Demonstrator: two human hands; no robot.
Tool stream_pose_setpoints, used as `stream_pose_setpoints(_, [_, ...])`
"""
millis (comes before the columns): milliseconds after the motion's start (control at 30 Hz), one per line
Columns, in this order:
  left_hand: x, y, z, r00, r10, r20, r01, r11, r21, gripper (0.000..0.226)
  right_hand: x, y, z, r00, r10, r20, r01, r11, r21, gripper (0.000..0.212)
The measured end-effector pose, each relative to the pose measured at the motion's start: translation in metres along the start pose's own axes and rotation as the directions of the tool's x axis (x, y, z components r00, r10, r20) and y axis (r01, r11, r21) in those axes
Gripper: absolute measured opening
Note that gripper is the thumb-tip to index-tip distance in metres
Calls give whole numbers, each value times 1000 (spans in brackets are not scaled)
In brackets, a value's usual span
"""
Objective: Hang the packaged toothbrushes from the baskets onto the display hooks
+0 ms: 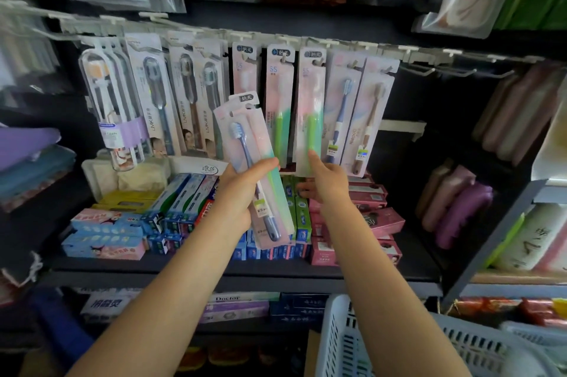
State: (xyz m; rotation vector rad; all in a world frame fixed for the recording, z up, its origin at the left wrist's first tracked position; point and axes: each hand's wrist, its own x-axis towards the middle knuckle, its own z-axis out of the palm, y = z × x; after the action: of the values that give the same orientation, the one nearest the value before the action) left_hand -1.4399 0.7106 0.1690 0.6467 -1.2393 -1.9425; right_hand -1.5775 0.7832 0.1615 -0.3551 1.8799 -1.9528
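Packs [256, 168] gripped in left hand [236, 195], thumb across the front, tilted, tops just below the hooks [285, 59]. Right hand [326, 183] beside that grip, forefinger straight, tip touching the hung green pack [310, 112]; other fingers curled, holding nothing visible. Basket [346, 343] well below both hands.

Basket [352, 343] cut off below — right hand [329, 183] hides its contents.

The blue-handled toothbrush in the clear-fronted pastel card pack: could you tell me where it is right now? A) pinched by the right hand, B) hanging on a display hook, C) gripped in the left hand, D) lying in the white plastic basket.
C: the left hand grips the blue-handled toothbrush pack below the hooks, while the right hand touches a hung green-handled pack.
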Motion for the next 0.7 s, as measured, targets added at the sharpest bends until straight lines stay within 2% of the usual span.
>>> stream_pose_setpoints(67, [-1,-2,-3,1000,8,14,-8,1000,7,37,-1,10,-3,999,24,-26,-24,999,-24,61])
stream_pose_setpoints(100, [-2,-3,-6,1000,12,19,-13,1000,13,35,-6,16,-5,1000,3,-27,-4,998,-62,61])
stream_pose_setpoints(133, [-2,-3,-8,1000,17,22,-17,1000,18,33,-15,20,-8,999,-33,0,33,996,-89,51])
stream_pose_setpoints(200, [-3,-3,-12,999,25,38,-26,999,24,29,-36,27,-10,984,-111,142,129,984,-123,28])
stream_pose_setpoints(267, [-4,-3,-14,997,30,64,-32,999,25,25,-55,27,-7,929,-197,312,245,962,-122,25])
stream_pose_setpoints(333, [-6,-2,-14,997,37,73,-39,999,33,22,-64,26,-3,877,-258,405,330,936,-119,26])
stream_pose_setpoints(567, [-11,6,-26,995,38,88,-41,999,34,31,-73,17,8,877,-221,427,267,962,-52,9])
stream_pose_setpoints(700, [-13,13,-42,996,51,76,-49,999,-19,27,-76,12,16,882,-208,423,236,972,-15,6])
